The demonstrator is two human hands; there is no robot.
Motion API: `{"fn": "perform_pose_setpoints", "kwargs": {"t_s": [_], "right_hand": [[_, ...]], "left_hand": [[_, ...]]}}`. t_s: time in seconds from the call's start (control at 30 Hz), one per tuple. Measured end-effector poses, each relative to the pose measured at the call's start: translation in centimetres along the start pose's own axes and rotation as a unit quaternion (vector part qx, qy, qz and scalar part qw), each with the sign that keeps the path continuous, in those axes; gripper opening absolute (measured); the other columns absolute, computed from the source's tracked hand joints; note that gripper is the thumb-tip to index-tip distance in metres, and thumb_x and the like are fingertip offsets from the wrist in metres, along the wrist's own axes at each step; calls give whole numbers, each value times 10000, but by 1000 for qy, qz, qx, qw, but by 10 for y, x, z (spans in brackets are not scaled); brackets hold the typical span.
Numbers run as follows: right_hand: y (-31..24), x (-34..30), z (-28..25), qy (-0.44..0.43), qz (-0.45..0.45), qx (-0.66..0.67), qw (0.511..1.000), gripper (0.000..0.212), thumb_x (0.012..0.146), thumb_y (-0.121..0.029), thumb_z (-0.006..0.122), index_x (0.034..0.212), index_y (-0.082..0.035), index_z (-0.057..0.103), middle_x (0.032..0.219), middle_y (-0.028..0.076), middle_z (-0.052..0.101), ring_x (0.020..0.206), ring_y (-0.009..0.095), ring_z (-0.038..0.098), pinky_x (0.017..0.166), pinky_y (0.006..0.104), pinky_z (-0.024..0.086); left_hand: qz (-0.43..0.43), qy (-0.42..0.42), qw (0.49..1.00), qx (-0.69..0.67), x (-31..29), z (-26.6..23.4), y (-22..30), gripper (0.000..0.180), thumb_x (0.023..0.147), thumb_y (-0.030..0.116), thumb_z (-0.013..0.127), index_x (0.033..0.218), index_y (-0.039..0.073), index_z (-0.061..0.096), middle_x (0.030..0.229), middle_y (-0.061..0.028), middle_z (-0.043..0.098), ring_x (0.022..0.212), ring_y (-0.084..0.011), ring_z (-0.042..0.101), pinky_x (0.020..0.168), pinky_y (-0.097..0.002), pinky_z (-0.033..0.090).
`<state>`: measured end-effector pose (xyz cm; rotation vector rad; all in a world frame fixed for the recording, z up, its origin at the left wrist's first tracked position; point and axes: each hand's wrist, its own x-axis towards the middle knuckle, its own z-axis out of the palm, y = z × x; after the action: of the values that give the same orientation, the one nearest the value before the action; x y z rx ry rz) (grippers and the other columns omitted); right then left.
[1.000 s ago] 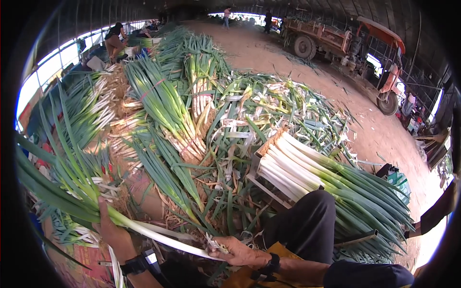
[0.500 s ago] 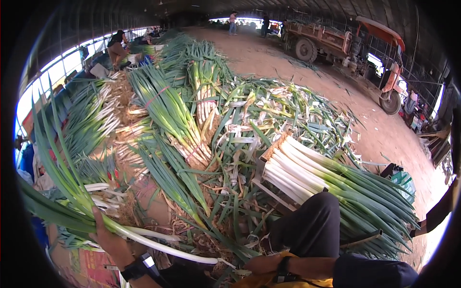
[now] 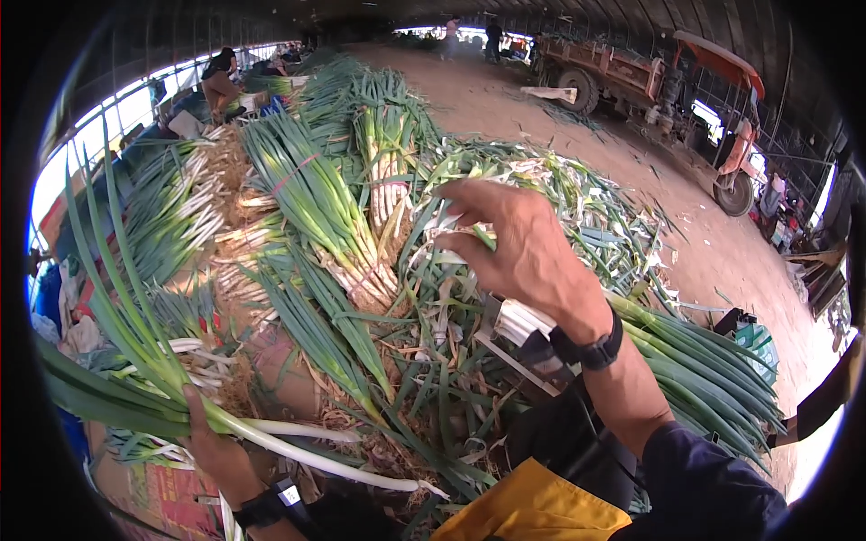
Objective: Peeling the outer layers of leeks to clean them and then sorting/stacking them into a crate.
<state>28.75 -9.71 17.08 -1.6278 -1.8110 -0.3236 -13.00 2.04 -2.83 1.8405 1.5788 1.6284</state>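
Observation:
My left hand [image 3: 212, 442] is closed around long green onions [image 3: 307, 462] at the lower left. Their green leaves rise to the left, and the white shanks point right, over the ground. My right hand [image 3: 532, 239] is raised at the centre, thumb and fingers apart, with nothing visible in it. It hangs above a heap of stripped leaves [image 3: 595, 212], in front of a stack of clean green onions [image 3: 695, 370]. That stack lies on a low metal rack [image 3: 514, 361] by my right side. My right hand and forearm hide most of its white ends.
Tied bundles of green onions [image 3: 298, 189] and loose ones [image 3: 171, 216] with roots lie ahead and to the left. A person [image 3: 219, 86] sits at the far left; others stand far back. A tractor with a trailer [image 3: 595, 68] stands on the dirt floor [image 3: 505, 99] at the right.
My right hand has risen from low at my lap to above the leaf heap, its fingers now spread. My left hand keeps its hold on the green onions, nearly still.

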Motion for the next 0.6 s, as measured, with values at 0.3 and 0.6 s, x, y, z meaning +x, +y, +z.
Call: {"fn": "perform_pose_setpoints", "kwargs": {"t_s": [0.3,0.6], "right_hand": [[-139,-57,-11,-62,-317,219,921,185,787,-147,621,913,-12,621,875,112,610,846,234,631,741,405,508],[-162,-61,-5,-246,-311,222,891,243,815,-164,643,992,-5,593,972,156,610,931,241,613,764,452,473]], "left_hand": [[-305,62,902,-301,15,29,77,407,1031,279,550,1415,142,545,1208,-95,555,1093,-176,529,935,-306,440],[-216,-40,966,-138,8,18,72,424,1030,106,517,1453,132,495,1212,-106,593,1041,-178,569,900,-303,488]]}}
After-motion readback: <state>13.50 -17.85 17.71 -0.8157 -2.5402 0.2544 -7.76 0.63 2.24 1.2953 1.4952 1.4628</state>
